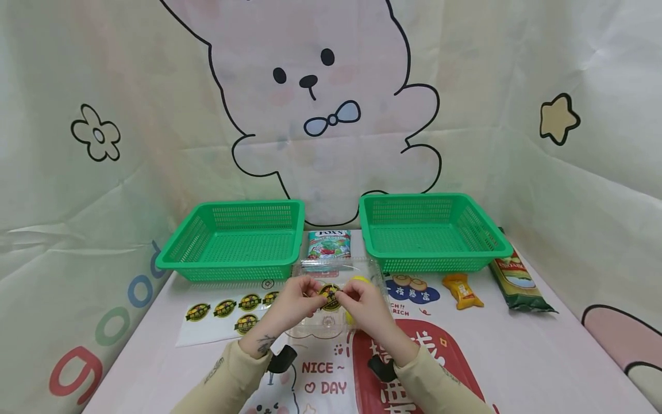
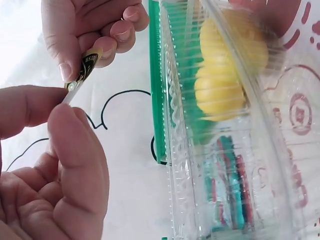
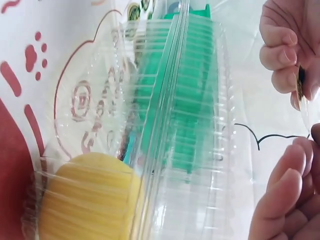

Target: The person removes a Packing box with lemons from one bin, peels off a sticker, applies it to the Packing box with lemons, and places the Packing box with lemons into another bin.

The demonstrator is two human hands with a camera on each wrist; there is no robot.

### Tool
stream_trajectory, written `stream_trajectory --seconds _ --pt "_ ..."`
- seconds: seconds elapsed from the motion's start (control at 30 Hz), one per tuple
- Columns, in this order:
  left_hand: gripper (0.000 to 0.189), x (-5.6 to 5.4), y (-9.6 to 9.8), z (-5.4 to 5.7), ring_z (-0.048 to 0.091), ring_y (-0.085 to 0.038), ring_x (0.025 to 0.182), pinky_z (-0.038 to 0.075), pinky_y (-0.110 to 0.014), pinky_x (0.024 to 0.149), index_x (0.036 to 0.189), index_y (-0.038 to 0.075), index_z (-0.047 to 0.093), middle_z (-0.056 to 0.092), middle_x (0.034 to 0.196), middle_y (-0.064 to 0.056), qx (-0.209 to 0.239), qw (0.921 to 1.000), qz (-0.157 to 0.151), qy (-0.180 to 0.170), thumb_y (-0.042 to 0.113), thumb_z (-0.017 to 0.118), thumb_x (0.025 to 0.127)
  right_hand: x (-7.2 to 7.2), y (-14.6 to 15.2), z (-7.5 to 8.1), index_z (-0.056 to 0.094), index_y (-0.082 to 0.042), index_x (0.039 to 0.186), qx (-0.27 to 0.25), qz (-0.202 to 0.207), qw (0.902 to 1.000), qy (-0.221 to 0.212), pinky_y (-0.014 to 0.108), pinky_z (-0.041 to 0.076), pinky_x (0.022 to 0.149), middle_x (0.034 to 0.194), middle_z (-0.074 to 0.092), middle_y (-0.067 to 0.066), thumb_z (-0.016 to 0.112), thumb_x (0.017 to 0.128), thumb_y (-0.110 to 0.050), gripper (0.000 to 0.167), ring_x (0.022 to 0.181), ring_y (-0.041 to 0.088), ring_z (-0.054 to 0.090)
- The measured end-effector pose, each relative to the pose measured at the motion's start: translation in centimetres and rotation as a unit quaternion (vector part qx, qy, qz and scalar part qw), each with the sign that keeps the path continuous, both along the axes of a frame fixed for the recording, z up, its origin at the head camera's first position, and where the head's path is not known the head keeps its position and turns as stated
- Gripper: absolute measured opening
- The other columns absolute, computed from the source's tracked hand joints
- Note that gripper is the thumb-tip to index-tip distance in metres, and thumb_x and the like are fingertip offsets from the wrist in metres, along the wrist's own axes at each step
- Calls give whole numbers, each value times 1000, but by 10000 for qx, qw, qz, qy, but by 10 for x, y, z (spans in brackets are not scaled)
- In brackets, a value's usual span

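Note:
My left hand (image 1: 297,300) and right hand (image 1: 365,301) meet over a clear plastic clamshell box (image 1: 381,282). Between them they pinch a round black-and-gold sticker (image 1: 330,296), each with thumb and finger at one edge. The left wrist view has the sticker (image 2: 89,67) nearly edge-on, tilted between the fingertips. Inside the box are yellow, rounded, lemon-like things (image 2: 220,92), blurred through the ribbed plastic. To the left lies a white sheet (image 1: 193,333) bearing several stickers of the same kind, partly covered by my left forearm.
Two green baskets stand at the back, one left (image 1: 233,270) and one right (image 1: 439,261). Between them lies a mint candy bag (image 1: 329,244). An orange snack packet (image 1: 462,291) and a green-gold bag (image 1: 519,282) lie at the right. Printed cloth covers the table and walls.

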State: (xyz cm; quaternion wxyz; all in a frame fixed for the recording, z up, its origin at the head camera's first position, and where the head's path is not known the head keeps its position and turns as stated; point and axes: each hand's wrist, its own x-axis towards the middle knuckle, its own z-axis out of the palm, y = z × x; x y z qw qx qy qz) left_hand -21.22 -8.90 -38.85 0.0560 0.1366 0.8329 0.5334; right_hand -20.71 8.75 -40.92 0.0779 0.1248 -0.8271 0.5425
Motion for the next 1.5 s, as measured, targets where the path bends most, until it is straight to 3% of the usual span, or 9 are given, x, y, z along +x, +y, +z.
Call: stream_trajectory --seconds 0.2,0.47,0.77,1.03,1.5 --pt "11 -13 7 0 49 -12 50 42 -24 44 90 3 62 57 67 -4 -217 9978 458 429 7 65 80 -15 -3 -3 65 -8 71 62 -315 9994 -97 21 41 53 65 57 0 66 84 -12 13 60 11 47" --pt "14 -22 16 -6 48 -13 57 43 -25 49 80 7 55 56 71 -4 -646 9893 936 914 9 69 79 -24 -3 -9 63 -12 70 702 -760 9946 -32 22 37 47 61 55 -3 66 83 -18 15 53 10 44" --pt "11 -31 19 -19 52 -11 59 45 -23 50 78 8 58 62 77 -5 -957 9874 789 983 8 68 79 -28 -6 -12 63 -14 71 1744 -1072 9788 24 24 34 43 58 53 -4 64 85 -24 17 49 11 42" --pt "6 -35 21 -26 54 -11 64 45 -22 51 78 8 61 63 78 -4 -1240 9831 718 1140 7 67 80 -28 -9 -10 62 -14 72 2111 -1141 9708 73 24 32 42 57 53 -3 62 86 -24 17 47 12 42" --pt "7 -38 26 -31 53 -12 64 44 -25 56 78 8 62 63 75 -3 -2062 9609 777 1675 5 68 77 -31 -12 -14 60 -15 71 2882 -1332 9482 87 29 34 46 64 57 -1 65 83 -22 15 53 15 46"
